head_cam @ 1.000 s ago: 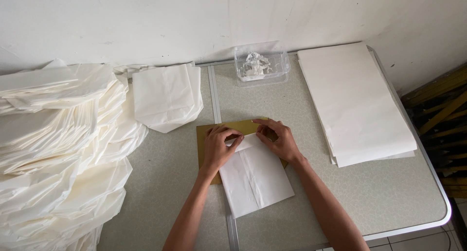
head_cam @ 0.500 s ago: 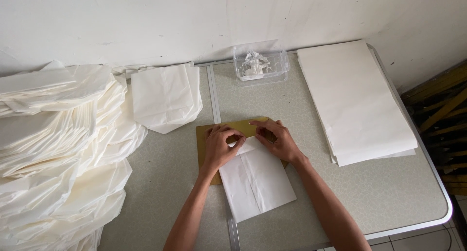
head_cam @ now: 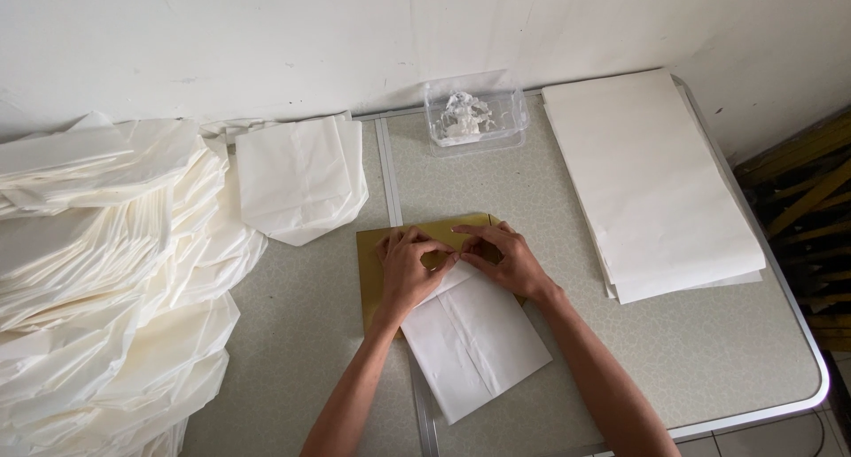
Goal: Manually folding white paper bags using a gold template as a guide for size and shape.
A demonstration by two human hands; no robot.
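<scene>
A folded white paper bag (head_cam: pixel 474 342) lies on a tan board (head_cam: pixel 377 244) in the middle of the table. My left hand (head_cam: pixel 408 271) and my right hand (head_cam: pixel 505 257) both press on the bag's far end, fingertips meeting over a fold there. The fold itself is mostly hidden under my fingers.
A tall stack of flat white sheets (head_cam: pixel 647 182) lies at the right. A clear plastic box (head_cam: pixel 474 116) stands by the wall. Finished white bags (head_cam: pixel 301 178) lie at the back left, and a big heap of them (head_cam: pixel 97 280) fills the left side. The table's edge (head_cam: pixel 798 404) runs at right.
Both hands have shifted slightly along the bag's far end, working the fold; the bag has barely moved.
</scene>
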